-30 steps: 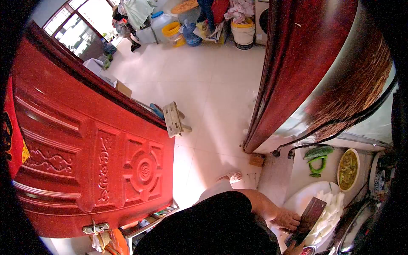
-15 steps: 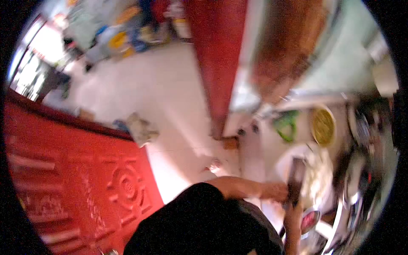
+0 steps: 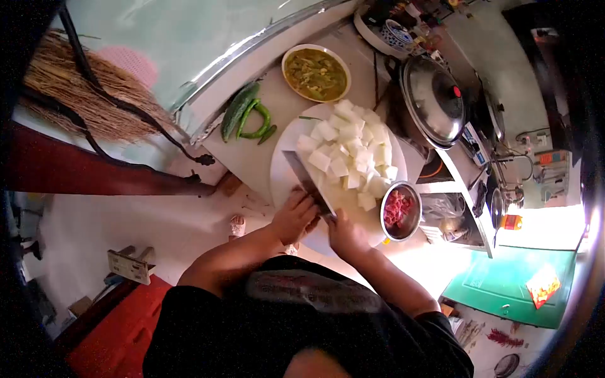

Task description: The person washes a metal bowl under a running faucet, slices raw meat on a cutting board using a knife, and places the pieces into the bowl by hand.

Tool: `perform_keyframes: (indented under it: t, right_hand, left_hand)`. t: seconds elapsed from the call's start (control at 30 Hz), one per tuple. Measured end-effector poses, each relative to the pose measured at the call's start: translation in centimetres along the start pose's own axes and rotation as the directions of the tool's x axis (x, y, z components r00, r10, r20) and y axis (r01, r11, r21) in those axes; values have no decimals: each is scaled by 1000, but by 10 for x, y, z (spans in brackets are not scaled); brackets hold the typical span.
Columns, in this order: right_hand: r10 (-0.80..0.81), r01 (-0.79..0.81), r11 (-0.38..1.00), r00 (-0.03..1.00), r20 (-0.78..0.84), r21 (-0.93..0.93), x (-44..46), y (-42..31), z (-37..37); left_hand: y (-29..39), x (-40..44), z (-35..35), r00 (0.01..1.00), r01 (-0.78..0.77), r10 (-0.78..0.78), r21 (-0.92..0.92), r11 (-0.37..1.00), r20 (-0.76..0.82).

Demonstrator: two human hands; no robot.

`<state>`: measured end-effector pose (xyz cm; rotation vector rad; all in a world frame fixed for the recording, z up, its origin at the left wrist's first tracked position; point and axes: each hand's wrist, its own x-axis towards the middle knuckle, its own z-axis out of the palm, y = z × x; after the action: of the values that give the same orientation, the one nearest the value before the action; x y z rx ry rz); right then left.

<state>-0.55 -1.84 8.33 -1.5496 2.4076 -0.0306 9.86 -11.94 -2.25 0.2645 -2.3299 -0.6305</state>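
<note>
Cleaver [image 3: 307,183], flat metal blade, angled on round white board [image 3: 282,165] beside heap of pale, chunky, smooth-faced cubes [image 3: 353,148]. R hand [image 3: 346,236] clenched on its handle; L hand [image 3: 296,216] fingers curled at blade, can't tell if gripping. Shiny steel bowl [image 3: 413,219] w/ shredded red meat [image 3: 397,208] by board's edge; bumpy dk-green cucumber [image 3: 237,114] near bowl of soupy yellow-green food [image 3: 317,74]. Vs 1 s ago: view's swung off red door [image 3: 116,334] onto counter [image 3: 252,169]; steel bowl now fully in view.

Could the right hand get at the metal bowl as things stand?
Probably not without freeing itself first: the right hand grips the cleaver. Otherwise the metal bowl sits close by, uncovered, with nothing visible between.
</note>
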Motion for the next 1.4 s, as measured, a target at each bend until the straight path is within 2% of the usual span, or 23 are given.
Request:
perform_keyframes:
  t: [0.03,0.07,0.13,0.17,0.2,0.27,0.4,0.47,0.5,0.57,0.7,0.77,1.0,1.07,1.1,1.2,1.4]
  right_hand:
    - [-102,104,994,993,-58,32,10,0,3]
    - [-100,103,994,993,-63,41,17,-1,-1]
    - [29,-74,975,976,214,207,29,-6,-17]
    - [-24,-6,991,975,222,130,29,-6,-23]
    - [-27,-1,991,977,210,132,26,-6,-30]
    - [-3,-45,987,952,305,152,17,-5,-40]
    - [38,-82,991,932,360,108,-5,7,-44]
    - [63,-106,990,927,370,96,0,4,-39]
    - [66,-111,989,927,370,100,8,0,-35]
    - [-43,18,995,963,265,94,31,-7,-23]
    - [-81,64,992,982,169,104,41,-9,-14]
    - [-12,-21,989,975,222,146,38,-8,-13]
    - [25,-65,983,975,222,173,15,-1,-22]
    - [136,-193,961,953,271,196,6,2,-26]
    - [133,-189,962,954,270,195,3,4,-25]
    - [143,-186,964,965,219,189,-1,7,-20]
    - [180,-206,946,976,123,249,-14,19,-19]
  left_hand:
    - [-2,1,0,1000,10,-10,-12,1000,-28]
    - [-2,1,0,1000,5,-5,-7,1000,-20]
    - [-3,7,-5,997,44,-46,-33,999,-63]
    - [-2,7,-6,998,53,-54,-33,998,-22]
    - [-3,7,-7,999,43,-43,-25,999,-26]
    - [-6,6,-6,1000,25,-25,-25,999,-9]
    - [-4,9,-6,997,50,-53,-60,997,-57]
    - [-4,9,-6,993,4,-7,-25,1000,-116]
    - [-3,8,-8,994,1,-4,-27,1000,-111]
    - [-1,7,-9,996,8,-5,33,999,-85]
    - [-3,6,-8,999,35,-35,1,999,-31]
    - [-2,7,-8,998,31,-31,-12,999,-48]
    - [-3,8,-11,999,28,-29,-11,1000,-34]
    - [-4,5,-7,996,4,-9,-54,999,-86]
    - [-5,6,-5,996,5,-10,-51,999,-89]
    - [-5,7,-4,984,-49,41,-42,998,-176]
    - [-16,11,7,995,-64,58,-76,995,-79]
